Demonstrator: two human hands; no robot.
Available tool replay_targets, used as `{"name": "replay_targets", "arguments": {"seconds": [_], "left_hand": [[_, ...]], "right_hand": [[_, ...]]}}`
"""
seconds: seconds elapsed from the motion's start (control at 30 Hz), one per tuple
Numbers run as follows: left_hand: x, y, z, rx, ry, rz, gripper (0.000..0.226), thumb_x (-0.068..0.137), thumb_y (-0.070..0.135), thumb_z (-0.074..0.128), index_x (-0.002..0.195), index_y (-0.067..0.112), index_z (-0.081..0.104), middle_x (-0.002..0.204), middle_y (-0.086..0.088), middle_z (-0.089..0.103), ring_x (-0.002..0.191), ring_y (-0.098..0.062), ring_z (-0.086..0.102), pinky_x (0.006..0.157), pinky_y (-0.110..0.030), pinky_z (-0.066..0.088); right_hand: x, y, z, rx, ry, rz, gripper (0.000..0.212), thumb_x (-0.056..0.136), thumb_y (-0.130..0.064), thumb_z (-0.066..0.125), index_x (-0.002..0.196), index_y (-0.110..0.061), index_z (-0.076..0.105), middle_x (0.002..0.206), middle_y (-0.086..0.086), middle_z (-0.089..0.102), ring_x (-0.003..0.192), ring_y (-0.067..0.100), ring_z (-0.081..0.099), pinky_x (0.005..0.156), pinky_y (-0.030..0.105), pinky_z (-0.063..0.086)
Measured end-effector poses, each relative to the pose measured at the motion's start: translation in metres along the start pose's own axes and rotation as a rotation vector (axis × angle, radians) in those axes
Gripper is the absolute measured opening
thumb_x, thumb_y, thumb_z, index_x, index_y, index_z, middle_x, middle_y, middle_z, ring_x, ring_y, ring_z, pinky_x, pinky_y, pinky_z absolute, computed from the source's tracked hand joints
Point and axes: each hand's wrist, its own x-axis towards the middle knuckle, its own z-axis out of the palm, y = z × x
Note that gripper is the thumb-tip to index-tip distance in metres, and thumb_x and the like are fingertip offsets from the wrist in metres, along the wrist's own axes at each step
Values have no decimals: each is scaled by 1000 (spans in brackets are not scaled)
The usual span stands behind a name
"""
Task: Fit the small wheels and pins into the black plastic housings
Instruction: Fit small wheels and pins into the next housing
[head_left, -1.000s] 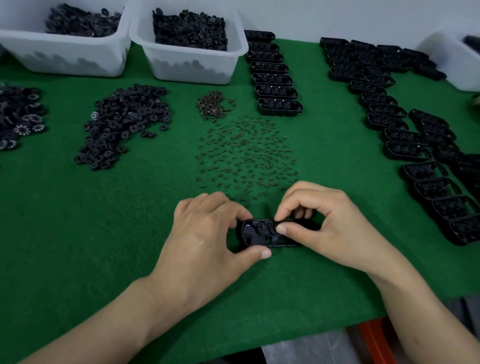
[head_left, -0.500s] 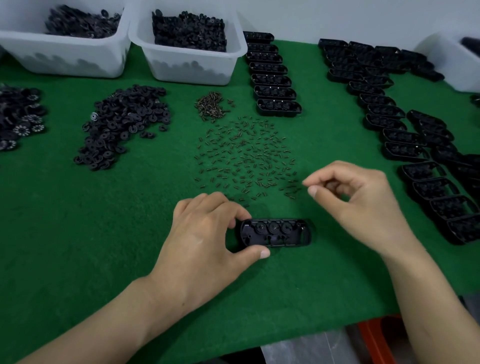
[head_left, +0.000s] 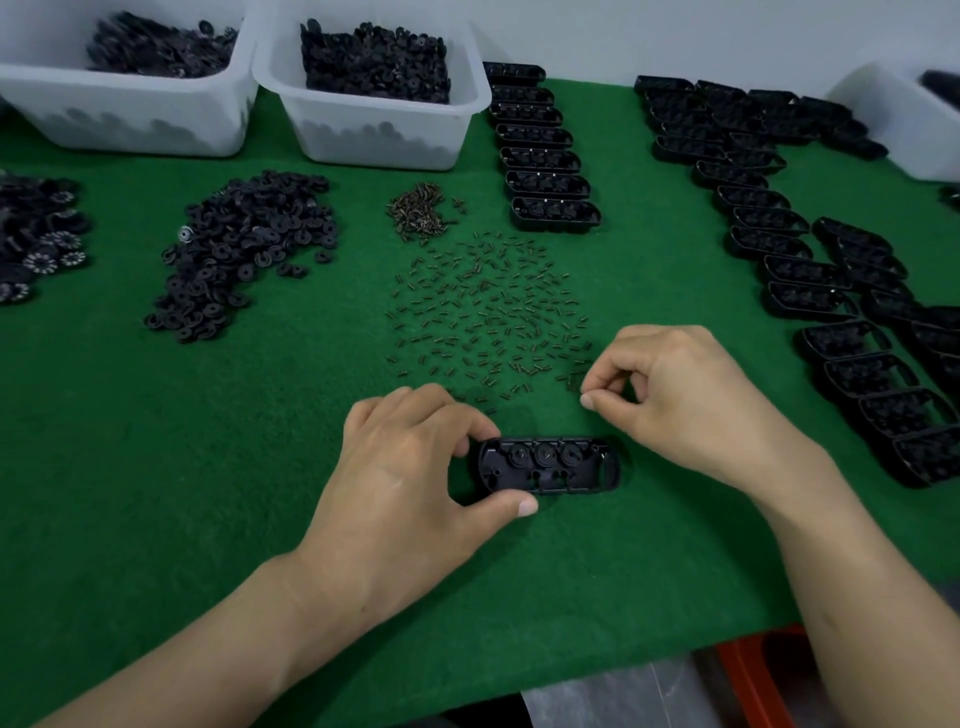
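Nearest the front edge of the green felt table (head_left: 156, 493), the left hand (head_left: 410, 467) grips the left end of one black housing (head_left: 548, 465), thumb on its near side and fingers curled over its far side. The housing lies flat, open side up, with three round wheels in a row inside it. Just right of it and slightly farther back, the right hand (head_left: 685, 395) hovers clear of the housing. Its thumb and forefinger are drawn together at the near edge of the scattered pins (head_left: 488, 312). Whether a pin sits between the fingertips is too small to tell.

Beyond the pins lies a small brownish heap of tiny parts (head_left: 418, 213). A pile of black wheels (head_left: 244, 244) sits to its left, and another pile (head_left: 36, 239) lies at the left edge. A row of housings (head_left: 545, 156) runs back at centre, and many more housings (head_left: 831, 291) crowd the right side. Farthest back stand two white bins (head_left: 374, 140) of black parts.
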Motion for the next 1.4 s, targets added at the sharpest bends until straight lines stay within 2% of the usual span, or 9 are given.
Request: {"name": "replay_targets", "arguments": {"seconds": [0.07,0.13,0.27,0.6,0.8,1.0,1.23,1.3,1.4], "left_hand": [[0,0,0,-1,2,0,45,61,65,54,88,30,62,76,19,47,79,-4,46,82,-23,24],[0,0,0,-5,5,0,45,61,65,55,88,30,63,76,19,47,79,-5,46,82,-23,25],[1,-1,1,2,4,3,43,61,65,55,87,31,62,76,18,47,78,-4,46,81,-22,24],[0,-1,2,16,18,6,41,65,66,61,86,31,62,75,17,47,77,-4,46,81,-24,26],[0,0,1,17,16,3,44,61,65,55,86,30,63,75,16,48,77,-5,46,80,-23,26],[0,0,1,9,13,8,52,61,71,45,86,30,62,76,17,48,78,-5,47,82,-24,26],[1,-1,2,-17,27,2,50,58,70,50,85,30,64,75,18,48,78,1,45,81,-24,30],[1,-2,1,-42,28,-4,51,58,69,52,85,28,65,74,17,50,77,0,47,79,-27,36],[3,-3,-2,-62,33,-9,53,56,69,52,86,27,67,74,17,52,77,0,48,76,-29,40]], "right_hand": [[-5,3,-2,39,17,-2,11,77,-16,70,68,-21,67,68,-15,56,57,0,49,59,11,37],[-14,4,-2,242,44,-9,12,76,-13,70,67,-21,67,66,-11,59,58,3,51,54,11,38],[-28,-4,5,498,-3,-98,4,73,-22,68,72,-20,71,74,-6,61,65,17,54,58,29,45],[-33,1,16,499,27,-127,7,75,-12,71,74,-18,70,78,-9,60,70,17,55,63,37,46],[-33,4,15,555,26,-94,14,75,-5,72,76,-18,68,77,-7,62,69,13,54,64,30,46],[-34,10,12,630,7,-103,17,81,3,63,82,-13,70,82,1,63,73,21,57,67,35,48],[-39,7,12,536,14,-173,10,74,-19,70,84,-17,70,89,-4,63,80,18,58,69,32,47],[-41,6,11,490,21,-193,17,71,-28,74,83,-20,67,92,-7,61,83,16,58,70,26,45],[-42,3,13,414,49,-204,17,69,-26,78,82,-22,67,95,-10,59,88,11,58,74,14,42]]}}
